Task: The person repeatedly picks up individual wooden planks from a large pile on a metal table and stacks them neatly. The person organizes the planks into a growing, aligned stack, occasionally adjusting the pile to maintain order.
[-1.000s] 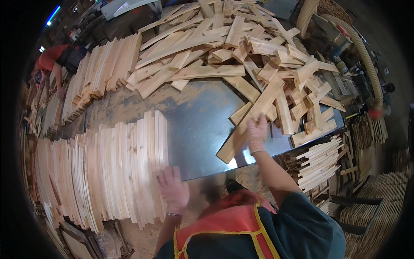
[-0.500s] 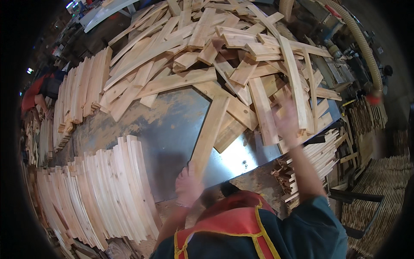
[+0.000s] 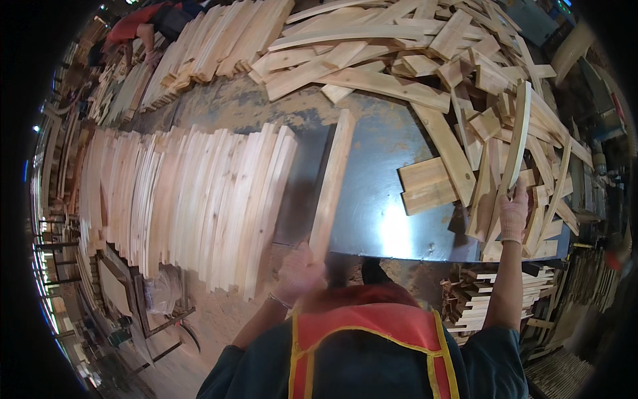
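My left hand [image 3: 300, 271], slightly blurred, is closed on the near end of a wooden board [image 3: 334, 176]. That board stands on edge over the metal table [image 3: 372, 143], just right of a row of upright boards [image 3: 199, 199]. On the right, my right hand [image 3: 514, 211] grips the near end of a long, narrow wooden slat [image 3: 520, 133], slightly bowed, its far end tipped up over the jumbled pile [image 3: 399, 56]. Both hands look covered by thin, pale gloves. Short flat boards [image 3: 427, 186] lie on the table between my hands.
Another stacked row of boards [image 3: 219, 40] stands at the far left. Beyond it a person in red [image 3: 136, 30] bends over more wood. Below the table's right edge sits a stack of slats [image 3: 502, 292]. Sawdust covers the floor [image 3: 199, 339].
My view has swung left. My left hand has brought its board leftward, beside the upright row. My right hand, blurred over the pile before, now holds a long slat.
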`<state>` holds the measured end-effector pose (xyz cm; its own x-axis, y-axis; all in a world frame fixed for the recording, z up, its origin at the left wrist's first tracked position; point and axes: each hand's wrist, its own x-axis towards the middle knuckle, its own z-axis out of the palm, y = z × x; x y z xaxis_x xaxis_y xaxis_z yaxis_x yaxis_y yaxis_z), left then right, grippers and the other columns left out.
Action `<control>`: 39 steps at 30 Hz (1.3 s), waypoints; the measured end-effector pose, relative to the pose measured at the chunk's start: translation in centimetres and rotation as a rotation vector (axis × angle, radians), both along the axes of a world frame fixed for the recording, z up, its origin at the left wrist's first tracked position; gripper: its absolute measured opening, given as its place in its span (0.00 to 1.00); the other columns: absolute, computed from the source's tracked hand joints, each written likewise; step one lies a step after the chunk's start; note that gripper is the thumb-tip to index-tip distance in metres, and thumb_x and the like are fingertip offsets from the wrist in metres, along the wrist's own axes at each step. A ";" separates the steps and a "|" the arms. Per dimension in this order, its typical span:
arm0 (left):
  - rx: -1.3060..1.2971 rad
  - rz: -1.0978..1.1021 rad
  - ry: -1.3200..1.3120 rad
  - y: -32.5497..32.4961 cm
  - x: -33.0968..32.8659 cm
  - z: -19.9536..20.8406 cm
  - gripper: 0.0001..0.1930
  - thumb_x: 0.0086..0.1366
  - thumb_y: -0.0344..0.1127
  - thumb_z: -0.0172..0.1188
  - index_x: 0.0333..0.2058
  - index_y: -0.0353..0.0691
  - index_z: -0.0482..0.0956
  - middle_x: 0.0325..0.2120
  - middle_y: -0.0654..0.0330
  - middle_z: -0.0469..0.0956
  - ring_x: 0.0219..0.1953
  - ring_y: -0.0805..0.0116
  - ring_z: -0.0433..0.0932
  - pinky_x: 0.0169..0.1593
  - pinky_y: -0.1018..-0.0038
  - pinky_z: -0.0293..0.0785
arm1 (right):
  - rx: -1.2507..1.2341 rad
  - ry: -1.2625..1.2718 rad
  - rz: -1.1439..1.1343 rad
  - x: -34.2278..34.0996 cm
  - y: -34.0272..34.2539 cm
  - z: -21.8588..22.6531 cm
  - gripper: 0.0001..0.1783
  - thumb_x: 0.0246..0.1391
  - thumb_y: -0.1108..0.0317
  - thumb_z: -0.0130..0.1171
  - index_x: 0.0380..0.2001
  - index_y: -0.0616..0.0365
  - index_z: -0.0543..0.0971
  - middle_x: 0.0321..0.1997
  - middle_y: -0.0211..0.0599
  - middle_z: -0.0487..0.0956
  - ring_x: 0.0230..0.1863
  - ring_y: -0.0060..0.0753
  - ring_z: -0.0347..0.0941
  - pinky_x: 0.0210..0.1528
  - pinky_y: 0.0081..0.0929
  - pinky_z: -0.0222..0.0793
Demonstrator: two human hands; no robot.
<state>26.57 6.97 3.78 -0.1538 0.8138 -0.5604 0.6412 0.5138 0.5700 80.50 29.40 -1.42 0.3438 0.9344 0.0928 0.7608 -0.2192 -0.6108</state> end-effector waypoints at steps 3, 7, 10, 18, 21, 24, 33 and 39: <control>0.450 -0.287 0.720 -3.1 -4.2 -2.7 0.35 0.61 0.40 0.60 0.68 0.38 0.68 0.62 0.47 0.72 0.68 0.44 0.66 0.72 0.48 0.59 | -0.201 -0.125 -0.079 -4.1 0.4 1.6 0.36 0.57 0.67 0.63 0.71 0.43 0.71 0.62 0.52 0.80 0.57 0.59 0.79 0.58 0.41 0.76; 0.303 -0.123 0.829 -5.5 -8.7 -4.2 0.44 0.57 0.40 0.66 0.73 0.42 0.62 0.71 0.53 0.60 0.75 0.45 0.54 0.77 0.48 0.49 | 0.035 0.234 0.204 -5.5 -1.3 1.8 0.36 0.59 0.77 0.56 0.72 0.53 0.69 0.61 0.47 0.82 0.61 0.41 0.80 0.62 0.33 0.73; 0.433 -0.184 0.843 -5.6 -10.1 -5.0 0.43 0.57 0.39 0.66 0.72 0.42 0.62 0.70 0.52 0.62 0.74 0.46 0.57 0.77 0.49 0.50 | -0.115 0.141 0.413 -11.0 -8.0 -1.7 0.28 0.58 0.78 0.57 0.64 0.59 0.72 0.56 0.43 0.81 0.54 0.38 0.79 0.61 0.33 0.73; 0.582 -0.194 0.601 -6.4 -11.4 -5.5 0.33 0.64 0.44 0.62 0.65 0.36 0.71 0.65 0.45 0.70 0.70 0.41 0.63 0.75 0.48 0.56 | -0.600 0.347 0.623 -42.2 -18.8 1.3 0.22 0.64 0.53 0.56 0.49 0.59 0.81 0.55 0.60 0.80 0.56 0.58 0.80 0.60 0.47 0.76; 0.606 -0.269 0.640 -6.5 -11.3 -6.8 0.35 0.64 0.46 0.63 0.67 0.36 0.69 0.66 0.44 0.68 0.71 0.40 0.62 0.76 0.48 0.54 | -0.667 0.310 1.062 -47.2 -18.0 0.7 0.28 0.63 0.51 0.58 0.61 0.55 0.75 0.56 0.54 0.82 0.59 0.54 0.80 0.61 0.45 0.74; 0.523 -0.334 0.741 -5.9 -10.9 -7.3 0.39 0.64 0.48 0.63 0.70 0.36 0.66 0.69 0.45 0.65 0.73 0.41 0.58 0.77 0.49 0.51 | -0.528 0.505 1.263 -44.3 -14.5 -0.3 0.27 0.57 0.51 0.62 0.54 0.57 0.77 0.49 0.54 0.84 0.52 0.58 0.81 0.55 0.45 0.75; 0.439 -0.276 0.702 -0.4 -2.3 -3.0 0.45 0.58 0.42 0.69 0.71 0.36 0.62 0.70 0.43 0.63 0.74 0.39 0.56 0.77 0.49 0.51 | 0.475 0.160 -0.328 9.5 -0.9 4.1 0.21 0.68 0.61 0.55 0.60 0.57 0.77 0.53 0.43 0.82 0.54 0.45 0.77 0.62 0.36 0.73; 0.657 -0.446 0.635 17.5 7.3 1.2 0.48 0.54 0.42 0.74 0.71 0.35 0.62 0.69 0.43 0.64 0.72 0.39 0.59 0.74 0.48 0.56 | -0.210 -0.066 -0.430 23.9 -3.9 -0.7 0.39 0.57 0.41 0.66 0.60 0.62 0.74 0.45 0.52 0.84 0.48 0.52 0.81 0.52 0.46 0.75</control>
